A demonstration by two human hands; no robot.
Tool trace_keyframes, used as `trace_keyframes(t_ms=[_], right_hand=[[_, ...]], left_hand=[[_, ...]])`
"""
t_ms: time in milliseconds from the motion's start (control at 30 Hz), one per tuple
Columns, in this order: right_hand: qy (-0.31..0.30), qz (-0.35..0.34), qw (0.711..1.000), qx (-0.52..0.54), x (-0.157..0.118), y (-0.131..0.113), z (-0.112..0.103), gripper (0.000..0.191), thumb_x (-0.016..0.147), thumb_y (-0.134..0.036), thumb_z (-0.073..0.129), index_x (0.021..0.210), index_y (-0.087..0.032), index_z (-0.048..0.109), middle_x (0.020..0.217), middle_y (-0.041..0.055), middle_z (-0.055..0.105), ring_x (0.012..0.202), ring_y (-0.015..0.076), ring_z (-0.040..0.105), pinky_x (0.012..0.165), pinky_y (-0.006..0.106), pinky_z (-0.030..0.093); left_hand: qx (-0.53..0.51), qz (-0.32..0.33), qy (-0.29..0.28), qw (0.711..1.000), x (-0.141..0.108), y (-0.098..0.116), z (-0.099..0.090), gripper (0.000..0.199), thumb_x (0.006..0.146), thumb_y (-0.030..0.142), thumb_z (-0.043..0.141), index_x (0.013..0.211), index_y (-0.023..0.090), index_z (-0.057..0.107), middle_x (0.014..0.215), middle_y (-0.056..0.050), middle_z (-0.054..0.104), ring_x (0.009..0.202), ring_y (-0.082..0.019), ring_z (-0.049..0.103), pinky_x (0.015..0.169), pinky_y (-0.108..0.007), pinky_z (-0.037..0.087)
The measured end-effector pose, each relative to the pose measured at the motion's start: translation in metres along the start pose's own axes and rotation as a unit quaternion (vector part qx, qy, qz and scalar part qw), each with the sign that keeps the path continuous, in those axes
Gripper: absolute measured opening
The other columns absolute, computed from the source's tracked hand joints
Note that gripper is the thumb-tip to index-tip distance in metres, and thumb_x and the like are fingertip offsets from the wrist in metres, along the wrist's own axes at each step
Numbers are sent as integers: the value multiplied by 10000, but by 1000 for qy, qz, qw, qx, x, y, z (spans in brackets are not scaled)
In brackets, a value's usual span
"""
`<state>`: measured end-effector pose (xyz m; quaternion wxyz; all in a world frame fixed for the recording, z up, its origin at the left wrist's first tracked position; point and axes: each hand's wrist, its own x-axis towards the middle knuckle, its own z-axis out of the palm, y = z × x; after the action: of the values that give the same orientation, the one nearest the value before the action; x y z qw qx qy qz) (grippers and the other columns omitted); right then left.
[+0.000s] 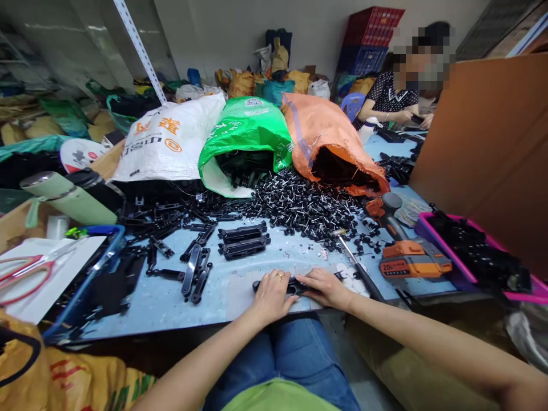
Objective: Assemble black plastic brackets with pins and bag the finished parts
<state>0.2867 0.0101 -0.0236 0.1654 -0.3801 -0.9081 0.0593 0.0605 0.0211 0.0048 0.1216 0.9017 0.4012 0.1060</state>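
Near the table's front edge, my left hand (273, 294) and my right hand (327, 287) both grip a long black plastic part (296, 285), which lies flat on a pale sheet (234, 297). The fingers of both hands are closed on it, the left around its left half and the right near its right half. A ring shows on the left hand. Behind the hands lie two black assembled parts (244, 241) side by side. More black arms (196, 271) rest to the left. A hammer (357, 262) lies just right of my right hand.
White, green (248, 125) and orange (325, 131) sacks stand behind a heap of small black pieces (303, 205). An orange cordless drill (411, 257) and a pink basket (466, 268) are at right, a blue tray (115, 234) at left. Beyond a brown partition (479, 154), a person sits working.
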Motion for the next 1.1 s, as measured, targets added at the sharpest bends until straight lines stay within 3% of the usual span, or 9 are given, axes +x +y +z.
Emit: trace_keyframes(t_ms=[133,233,400,533,700,767,833,933,1100], right_hand=[[-6,54,992,-112,-2,3,-11,454,848,-534,443,1015,-137,588,871,107,607,781,195,535,653,298,371],[14,73,988,-132,6,-2,-17,521,797,-636,432,674,-148,566,646,66,560,626,166,501,563,275,310],[46,-26,993,101,36,-47,-56,605,794,-716,287,572,-181,463,513,7,448,498,120,411,488,266,221],[114,-91,911,385,64,-101,-63,521,846,-648,275,652,-202,463,493,-24,377,473,111,381,481,252,259],[377,49,792,478,109,-131,11,365,884,-523,222,1057,-305,458,936,56,525,773,188,523,635,333,448],[396,88,798,445,131,-117,34,298,918,-405,218,1095,-331,447,1071,56,504,890,192,524,692,348,462],[343,94,860,365,157,-87,41,251,917,-345,292,1074,-298,482,1124,65,501,1013,209,493,803,381,439],[258,85,939,212,203,-20,27,188,866,-323,460,1018,-232,522,1113,80,528,1068,220,463,925,398,371],[133,142,981,-21,302,72,7,292,888,-337,414,1121,-188,508,1107,100,526,1040,222,444,896,347,371]], left_hand=[[93,57,11,994,-7,-9,-4,514,847,334,510,1273,76,381,1131,-163,546,1021,-269,499,839,-388,417],[87,78,33,993,-8,-24,-12,357,877,364,447,1087,90,539,899,-123,619,819,-234,559,679,-335,452],[-104,105,171,974,-27,-25,-58,487,939,360,232,604,162,526,543,-50,536,531,-147,501,505,-260,374],[-352,162,231,893,-50,6,-90,526,943,412,171,624,173,515,483,-13,495,463,-103,462,495,-233,364],[-389,128,391,824,-48,14,-71,477,929,454,209,987,173,590,696,-70,622,653,-146,592,587,-247,466],[-319,128,407,846,-44,-3,-60,538,916,493,188,1172,151,515,814,-111,639,770,-184,611,641,-291,493],[-203,100,394,891,-40,-28,-52,628,887,553,170,1243,129,468,875,-137,636,822,-212,606,659,-327,498],[-31,53,298,952,-36,-67,-43,619,853,586,263,1214,146,508,931,-138,627,896,-241,586,718,-373,495],[90,-2,143,986,-13,-111,-25,345,817,368,562,1146,266,544,1138,-74,565,1100,-258,484,914,-472,394]])
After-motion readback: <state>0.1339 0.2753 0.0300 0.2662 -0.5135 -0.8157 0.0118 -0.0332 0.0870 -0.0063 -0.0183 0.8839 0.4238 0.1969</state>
